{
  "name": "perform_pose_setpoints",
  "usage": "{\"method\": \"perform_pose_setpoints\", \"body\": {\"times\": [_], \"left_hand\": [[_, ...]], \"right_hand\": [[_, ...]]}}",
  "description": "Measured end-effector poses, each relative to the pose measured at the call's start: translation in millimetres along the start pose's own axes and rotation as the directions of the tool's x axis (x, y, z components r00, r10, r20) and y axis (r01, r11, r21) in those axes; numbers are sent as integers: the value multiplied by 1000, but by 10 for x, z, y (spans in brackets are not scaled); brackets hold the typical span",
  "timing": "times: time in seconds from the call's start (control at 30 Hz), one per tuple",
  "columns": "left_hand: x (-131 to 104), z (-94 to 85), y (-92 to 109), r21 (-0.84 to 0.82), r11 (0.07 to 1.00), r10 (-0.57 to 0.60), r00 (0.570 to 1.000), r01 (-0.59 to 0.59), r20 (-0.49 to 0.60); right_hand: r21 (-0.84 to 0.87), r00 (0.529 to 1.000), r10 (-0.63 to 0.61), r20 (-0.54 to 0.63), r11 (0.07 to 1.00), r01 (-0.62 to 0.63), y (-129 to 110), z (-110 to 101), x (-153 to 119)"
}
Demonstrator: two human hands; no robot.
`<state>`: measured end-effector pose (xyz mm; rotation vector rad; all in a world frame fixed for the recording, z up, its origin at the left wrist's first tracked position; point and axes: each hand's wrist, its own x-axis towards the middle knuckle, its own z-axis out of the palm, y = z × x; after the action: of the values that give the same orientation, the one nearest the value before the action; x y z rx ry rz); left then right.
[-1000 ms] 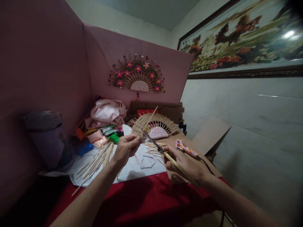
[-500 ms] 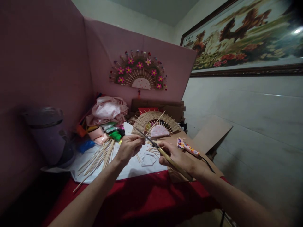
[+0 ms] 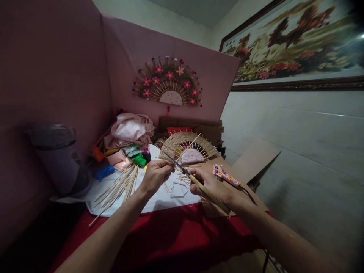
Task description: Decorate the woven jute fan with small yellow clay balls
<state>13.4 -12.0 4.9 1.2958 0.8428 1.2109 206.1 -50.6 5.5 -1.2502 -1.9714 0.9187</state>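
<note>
Inside the table (image 3: 182, 218)'s front edge, left hand (image 3: 156, 177) pinches stick (image 3: 189, 146), right hand (image 3: 215, 184) clasps bladed tool (image 3: 206, 193) — a slip could nick fingertips (image 3: 169, 167).

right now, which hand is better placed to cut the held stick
Likely the right hand: it grips the dark-bladed tool, which reaches close to the stick that the left hand pinches.

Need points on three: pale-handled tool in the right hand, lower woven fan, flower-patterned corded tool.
Pale-handled tool (image 3: 203, 187): head view, on the handle.
Lower woven fan (image 3: 183, 138): head view, top of the woven band.
Flower-patterned corded tool (image 3: 228, 177): head view, middle of the body.
</note>
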Motion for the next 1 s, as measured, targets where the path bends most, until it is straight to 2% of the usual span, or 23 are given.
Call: {"method": "perform_pose_setpoints", "body": {"times": [0.33, 0.7, 0.83, 0.9, 1.0], "left_hand": [[5, -16, -3, -5, 1000, -2, 1000, 2, -4], [-1, -32, -4, -55, 996, -75, 997, 76, 7], [31, -85, -25, -166, 972, -141, 978, 167, 157], [49, -125, -37, -216, 942, -196, 943, 257, 267], [68, -187, -64, -266, 886, -242, 868, 380, 434]], "right_hand": [[-21, 995, -96, -1, 995, 96, -32, 75, 34], [-41, 996, -68, -64, 997, 66, -14, 111, 17], [-21, 994, -89, -59, 996, 88, 34, 95, 27], [-4, 995, -82, -65, 997, 82, 32, 97, 21], [-28, 991, -99, -88, 995, 97, 6, 102, 4]]}}
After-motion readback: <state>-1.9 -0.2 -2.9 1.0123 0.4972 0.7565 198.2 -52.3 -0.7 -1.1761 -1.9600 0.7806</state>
